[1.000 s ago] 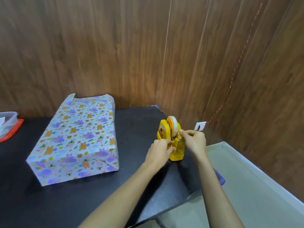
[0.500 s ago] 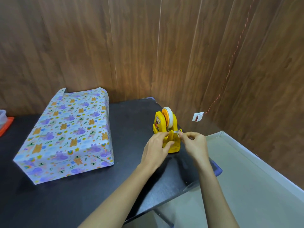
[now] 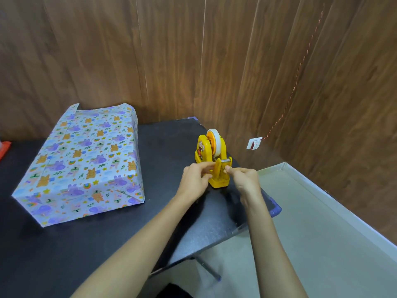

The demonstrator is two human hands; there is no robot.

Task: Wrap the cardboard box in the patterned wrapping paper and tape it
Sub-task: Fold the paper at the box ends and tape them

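Wrapped box (image 3: 81, 160), covered in patterned paper, lies on the black table (image 3: 64, 244) at 9 o'clock from the yellow tape dispenser (image 3: 212, 160), well apart from it. Left hand (image 3: 194, 181), at the dispenser's 7 o'clock, grasps its body with curled fingers. Right hand (image 3: 245, 179), at 4 o'clock, pinches just below the cutter; whether tape lies between its fingertips cannot be told.

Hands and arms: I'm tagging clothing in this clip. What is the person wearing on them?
Nothing that shows. The left hand and right hand are bare, with no gloves, and I see no rings, though detail is blurred. The left forearm and right forearm are uncovered to the picture's bottom edge: no sleeves, watch or bracelet.
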